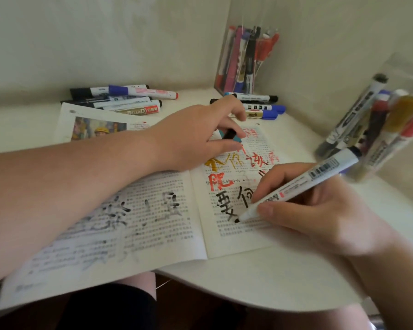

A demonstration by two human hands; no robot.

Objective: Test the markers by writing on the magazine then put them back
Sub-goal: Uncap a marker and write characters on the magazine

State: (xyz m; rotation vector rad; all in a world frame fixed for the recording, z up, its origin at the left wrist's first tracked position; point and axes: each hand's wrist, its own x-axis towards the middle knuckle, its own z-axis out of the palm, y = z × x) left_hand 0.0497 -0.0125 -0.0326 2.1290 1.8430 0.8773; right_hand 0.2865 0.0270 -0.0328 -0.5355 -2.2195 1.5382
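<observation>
Currently: right hand [320,210], fingers curled round white-barrelled black-tipped marker [296,185], tip touching open printed paper magazine [141,225]; left hand [193,136] pinching small black cap [229,134].

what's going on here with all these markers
A person is trying out markers on an open magazine. The right hand grips a white marker with its tip on the right page, beside black characters; red and gold writing sits above. The left hand pinches a black cap over the top of that page. Loose markers lie on the table behind the magazine, and more stand in two clear holders.
</observation>
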